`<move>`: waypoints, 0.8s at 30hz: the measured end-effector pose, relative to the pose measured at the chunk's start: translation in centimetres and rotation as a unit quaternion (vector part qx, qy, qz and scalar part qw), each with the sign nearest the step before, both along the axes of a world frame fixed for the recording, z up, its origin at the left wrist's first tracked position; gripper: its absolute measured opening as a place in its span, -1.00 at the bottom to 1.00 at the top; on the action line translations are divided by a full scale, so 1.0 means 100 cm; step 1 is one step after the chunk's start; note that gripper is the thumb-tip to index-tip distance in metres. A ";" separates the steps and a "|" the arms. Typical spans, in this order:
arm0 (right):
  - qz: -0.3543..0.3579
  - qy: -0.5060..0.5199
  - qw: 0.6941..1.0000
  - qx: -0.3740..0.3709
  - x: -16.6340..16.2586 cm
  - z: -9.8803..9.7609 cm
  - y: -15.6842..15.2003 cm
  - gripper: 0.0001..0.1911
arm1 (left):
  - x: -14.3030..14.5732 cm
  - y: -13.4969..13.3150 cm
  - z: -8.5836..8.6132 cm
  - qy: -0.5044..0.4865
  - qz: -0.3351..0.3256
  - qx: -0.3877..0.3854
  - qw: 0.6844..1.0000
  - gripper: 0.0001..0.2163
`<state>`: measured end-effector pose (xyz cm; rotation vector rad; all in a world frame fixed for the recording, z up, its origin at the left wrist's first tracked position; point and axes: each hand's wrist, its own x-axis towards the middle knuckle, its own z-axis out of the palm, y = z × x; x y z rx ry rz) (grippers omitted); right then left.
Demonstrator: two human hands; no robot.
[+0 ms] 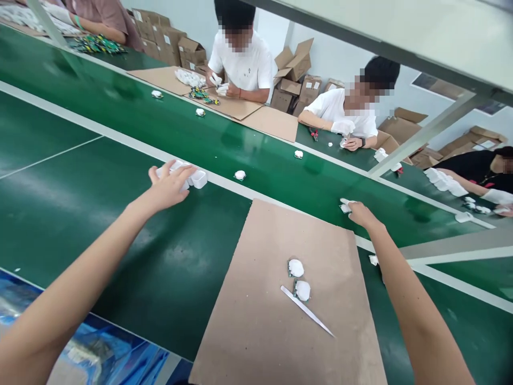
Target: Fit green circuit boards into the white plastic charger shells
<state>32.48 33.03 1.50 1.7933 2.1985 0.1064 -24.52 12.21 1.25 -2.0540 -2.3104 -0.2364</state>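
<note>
No readable text; pale labels (pixel 316 85) on cartons (pixel 309 98) far beyond the right hand (pixel 363 215) too small.

Along the far side, one co-worker (pixel 106 24) in a dusty-pink shirt wears a green wristband (pixel 77 22). Two others wear white T-shirts: one, near the middle (pixel 244 67), stands out behind flat cardboard sheets (pixel 276 123); the other, farther right (pixel 366 115), has a dark wristwatch (pixel 363 143), with red-handled pliers (pixel 314 135) lying nearby. A person in black (pixel 468 166) is partly cut off at the right edge. Behind them, brown cardboard cartons (pixel 170 45), some with flaps raised, line a white wall (pixel 433 112). Crumpled blue plastic (pixel 120 350) shows at lower left.
</note>
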 end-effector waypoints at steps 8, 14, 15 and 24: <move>0.059 -0.033 0.997 -0.034 -0.014 0.039 -0.065 -0.95 | -0.004 0.016 -0.003 -0.015 -0.017 0.007 1.000 -0.49; 0.175 -0.028 0.974 -0.139 -0.057 0.038 -0.198 -0.64 | -0.001 0.045 -0.003 -0.035 -0.049 -0.005 0.998 -0.53; 0.184 -0.038 0.970 -0.156 -0.060 0.038 -0.211 -0.58 | -0.002 0.048 -0.003 -0.038 -0.053 -0.012 0.998 -0.56; 0.436 0.248 0.864 -0.025 -0.169 0.029 -0.074 -0.61 | 0.003 0.040 0.000 -0.058 -0.065 -0.033 0.996 -0.48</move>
